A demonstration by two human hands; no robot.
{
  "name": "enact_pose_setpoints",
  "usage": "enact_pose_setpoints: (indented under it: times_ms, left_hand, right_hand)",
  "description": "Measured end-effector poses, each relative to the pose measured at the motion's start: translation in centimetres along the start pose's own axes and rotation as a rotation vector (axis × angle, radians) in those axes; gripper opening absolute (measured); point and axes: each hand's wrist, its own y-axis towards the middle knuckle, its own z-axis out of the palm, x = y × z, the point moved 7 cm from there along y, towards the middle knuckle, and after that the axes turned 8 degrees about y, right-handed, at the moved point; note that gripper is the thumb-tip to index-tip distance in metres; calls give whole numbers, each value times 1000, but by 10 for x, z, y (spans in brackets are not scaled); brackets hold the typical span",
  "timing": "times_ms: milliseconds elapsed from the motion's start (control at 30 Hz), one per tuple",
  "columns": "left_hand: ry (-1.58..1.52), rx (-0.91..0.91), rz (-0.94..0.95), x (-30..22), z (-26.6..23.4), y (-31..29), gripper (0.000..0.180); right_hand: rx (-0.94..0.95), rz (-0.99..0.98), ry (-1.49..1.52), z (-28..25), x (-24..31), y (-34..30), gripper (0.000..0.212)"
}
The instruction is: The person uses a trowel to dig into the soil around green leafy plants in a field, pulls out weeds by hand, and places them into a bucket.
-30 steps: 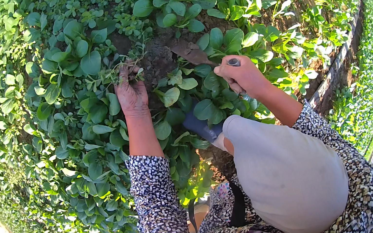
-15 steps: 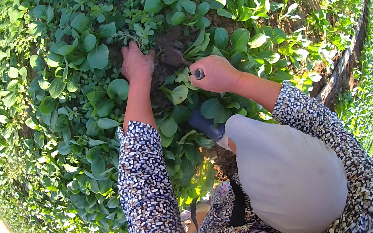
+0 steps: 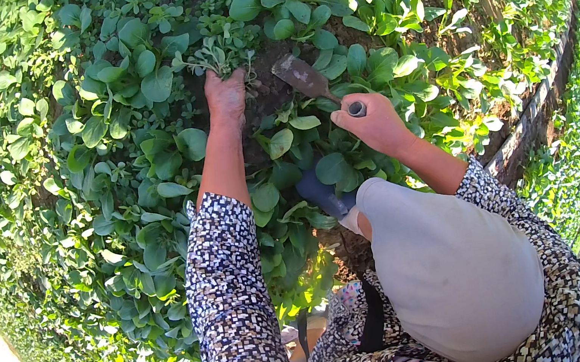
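Note:
My right hand (image 3: 376, 124) is wrapped round the handle of a small hand trowel (image 3: 302, 78). Its flat, soil-caked blade points up and left over a patch of dark bare soil (image 3: 267, 93). Left of that patch, my left hand (image 3: 225, 98) is closed on the base of a small leafy weed (image 3: 214, 57), whose pale green sprigs stick out beyond the fingers. Thin roots or stems hang beside the thumb. A broad-leaved green plant (image 3: 280, 143) grows between my two forearms.
Dense leafy greens (image 3: 143, 175) surround both hands. On the right a low border edge (image 3: 525, 118) runs along the bed. A dark blue shoe (image 3: 323, 194) stands among the leaves below the soil patch, partly covered by a pale grey cap (image 3: 450, 269).
The trowel has come up off the soil and moved right with my right hand, its blade now in full view. My left hand has shifted slightly right and down with the weed.

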Motion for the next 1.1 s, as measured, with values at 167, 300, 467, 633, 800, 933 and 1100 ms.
enact_pose_setpoints:
  times_ms: [167,300,467,633,800,933,1100]
  left_hand:
    - [807,-181,120,-20,35,25,52]
    - [807,-194,59,-20,49,31,46]
    - [150,-265,208,3,16,49,52]
    - [938,-218,167,-34,43,45,60]
    - [1061,-180,112,-52,62,48,51]
    - [1070,-197,74,-52,61,56,44]
    - [819,-223,112,-39,62,65,43]
  right_hand:
    - [-40,-139,-132,12,0,12,29]
    - [-47,-217,-212,17,2,36,26]
    - [-11,-202,-167,23,20,53,27]
    - [-54,-104,-58,3,11,44,28]
    - [-63,-164,-125,10,18,67,27]
    - [-44,-234,-164,14,18,83,24]
    - [-137,-563,-425,10,26,83,24]
